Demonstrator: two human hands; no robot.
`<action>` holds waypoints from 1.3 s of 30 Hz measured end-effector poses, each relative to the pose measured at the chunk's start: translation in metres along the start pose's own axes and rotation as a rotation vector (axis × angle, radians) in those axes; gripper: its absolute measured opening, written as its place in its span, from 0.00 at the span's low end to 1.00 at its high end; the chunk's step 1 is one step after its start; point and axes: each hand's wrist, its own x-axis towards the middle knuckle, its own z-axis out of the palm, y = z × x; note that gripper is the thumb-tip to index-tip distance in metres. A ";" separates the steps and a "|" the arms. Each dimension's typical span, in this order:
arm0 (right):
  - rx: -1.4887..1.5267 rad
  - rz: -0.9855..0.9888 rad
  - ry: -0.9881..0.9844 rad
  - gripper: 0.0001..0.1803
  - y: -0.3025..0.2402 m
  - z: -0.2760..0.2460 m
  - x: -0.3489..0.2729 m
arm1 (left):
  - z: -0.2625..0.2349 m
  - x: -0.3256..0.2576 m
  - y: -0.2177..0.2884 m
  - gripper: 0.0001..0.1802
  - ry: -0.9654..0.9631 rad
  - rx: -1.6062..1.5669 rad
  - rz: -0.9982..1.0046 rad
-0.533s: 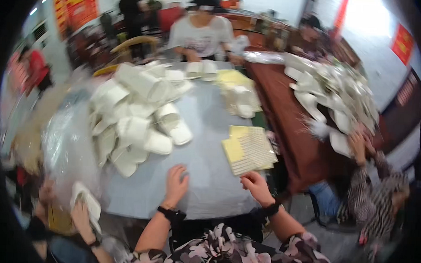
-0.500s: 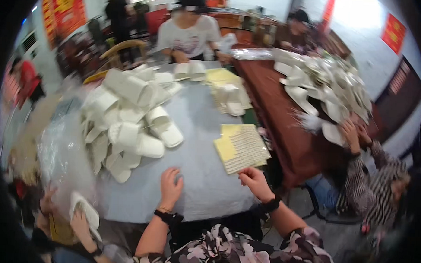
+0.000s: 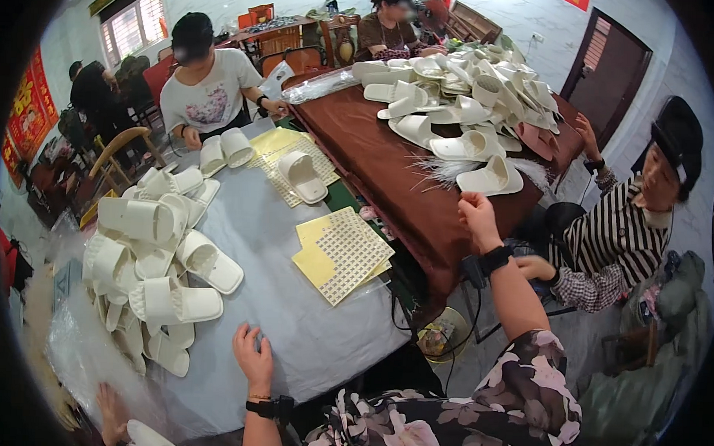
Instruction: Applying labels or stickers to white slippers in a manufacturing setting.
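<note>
My right hand reaches over the brown-covered table, fingers curled together beside the near edge of a white slipper. Whether it touches the slipper, or pinches something small, I cannot make out. Low over the grey-covered table, my left hand has loosely bent fingers, slightly apart, and holds nothing. Ahead of it lies a heap of white slippers. Yellow sheets of small printed stickers lie between my hands, part of the top sheet bare. Beyond them, one white slipper rests on more yellow sheets.
A large slipper pile covers the far part of the brown table. White bristly strands lie beside it. A person in stripes sits at right; another works across. A bin stands below. Clear plastic hangs at left.
The view has swung right. My right hand has moved from beside the sticker sheets out to a slipper on the brown table. My left hand stays low over the grey table.
</note>
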 end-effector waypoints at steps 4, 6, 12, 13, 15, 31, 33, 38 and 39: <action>-0.162 -0.003 0.150 0.16 0.015 -0.039 0.042 | -0.002 0.002 0.004 0.14 -0.040 0.029 -0.073; -0.230 -0.016 0.103 0.16 0.008 -0.047 0.058 | -0.004 0.003 0.004 0.14 -0.013 0.053 -0.007; 0.052 -0.044 -0.124 0.16 -0.035 -0.045 0.006 | -0.003 -0.001 -0.001 0.15 -0.043 0.029 -0.022; 0.020 0.034 -0.050 0.16 -0.041 -0.044 -0.015 | -0.002 -0.002 -0.001 0.15 -0.073 0.049 0.002; 0.057 -0.010 -0.409 0.13 -0.048 -0.047 -0.054 | -0.003 -0.003 -0.001 0.15 -0.048 -0.055 -0.038; 0.008 0.672 -0.360 0.18 0.147 -0.155 -0.205 | -0.014 0.005 0.012 0.17 -0.182 0.002 -0.073; -0.041 0.756 -0.323 0.19 0.170 -0.158 -0.216 | -0.017 0.009 0.013 0.18 -0.234 0.094 -0.072; 0.055 0.771 -0.323 0.19 0.205 -0.165 -0.239 | -0.019 0.016 0.017 0.20 -0.280 0.109 -0.116; 0.084 0.793 -0.320 0.18 0.209 -0.165 -0.242 | -0.019 0.016 0.018 0.20 -0.291 0.140 -0.141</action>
